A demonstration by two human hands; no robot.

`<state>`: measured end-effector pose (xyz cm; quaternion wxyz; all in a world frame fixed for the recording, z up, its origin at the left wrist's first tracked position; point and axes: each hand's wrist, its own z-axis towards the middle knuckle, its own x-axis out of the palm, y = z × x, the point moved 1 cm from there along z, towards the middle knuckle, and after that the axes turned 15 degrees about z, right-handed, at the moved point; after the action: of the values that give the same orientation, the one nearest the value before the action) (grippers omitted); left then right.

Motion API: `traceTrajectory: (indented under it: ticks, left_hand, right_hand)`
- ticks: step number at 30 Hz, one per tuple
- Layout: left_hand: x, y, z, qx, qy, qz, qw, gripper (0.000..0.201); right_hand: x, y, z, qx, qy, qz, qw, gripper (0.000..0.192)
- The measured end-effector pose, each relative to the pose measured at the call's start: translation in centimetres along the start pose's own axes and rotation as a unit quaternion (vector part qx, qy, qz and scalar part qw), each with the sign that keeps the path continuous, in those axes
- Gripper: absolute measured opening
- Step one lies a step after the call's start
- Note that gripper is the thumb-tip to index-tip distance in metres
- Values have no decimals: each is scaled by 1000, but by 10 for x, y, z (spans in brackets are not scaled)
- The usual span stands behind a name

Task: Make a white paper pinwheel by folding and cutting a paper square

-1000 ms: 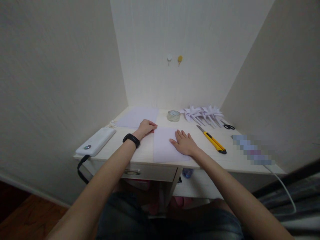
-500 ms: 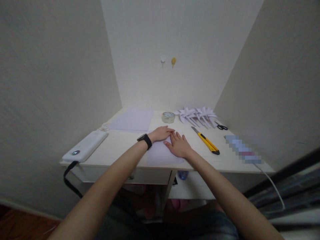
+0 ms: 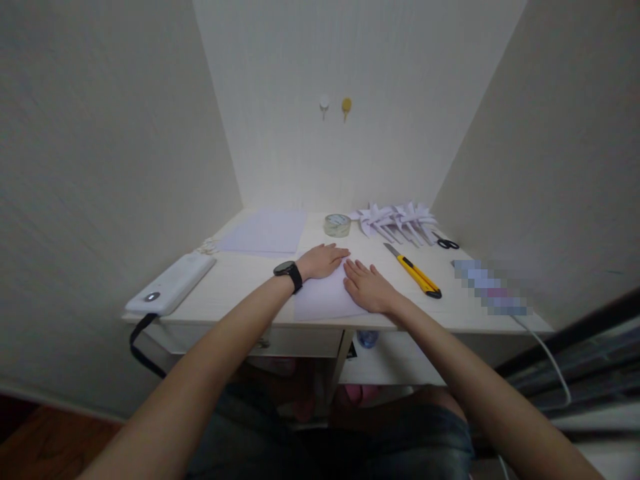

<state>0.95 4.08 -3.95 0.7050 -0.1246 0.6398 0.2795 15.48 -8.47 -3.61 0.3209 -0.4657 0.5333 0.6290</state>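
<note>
A sheet of white paper (image 3: pixel 323 300) lies near the front edge of the desk, partly covered by both hands. My left hand (image 3: pixel 324 261), with a black watch (image 3: pixel 289 270) at the wrist, rests flat across its far part, fingers stretched to the right. My right hand (image 3: pixel 369 287) lies flat on its right side, fingers apart and pointing to the far left. A small gap shows between the two hands. To the right of my right hand lies a yellow utility knife (image 3: pixel 416 272) with its blade out.
Behind the hands stands a roll of clear tape (image 3: pixel 337 225). Several white paper pinwheels (image 3: pixel 395 221) lie at the back right, beside black-handled scissors (image 3: pixel 448 244). More paper (image 3: pixel 264 232) is at the back left. A white device (image 3: pixel 170 285) with a black strap sits at the left edge.
My right hand has slid a little to the right, away from my left hand, which stays in nearly the same place on the paper. The view has tilted slightly down.
</note>
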Motion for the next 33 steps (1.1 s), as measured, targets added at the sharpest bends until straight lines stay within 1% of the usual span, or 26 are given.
traceTrajectory:
  ticks: [4,8,12,20,24,30,33]
  left_hand:
    - [-2,-1,-1,2,9,-2,1000,52]
    - [-4,-2,-2,-1,16,-4,1000,52]
    - [-6,-3,-2,-5,17,-6,1000,52]
    - [-7,-4,-3,-12,17,-8,1000,51]
    - [-4,-2,-3,-10,8,-17,1000,52]
    - [-6,-4,-4,-8,-11,-15,1000,53]
    - [-6,-4,-4,-8,-7,-10,1000,52]
  right_hand:
    - [-5,-3,-21,-28,16,4,999,62]
    - [-8,-2,-39,-53,17,14,998,60]
    - [-7,-1,-58,-77,3,33,996,57]
    - [-3,3,-100,-117,-3,49,992,53]
    - [-5,9,-111,-130,-3,43,991,53]
    - [-8,19,-123,-124,7,15,992,54]
    - [-7,21,-130,-129,-7,22,991,52]
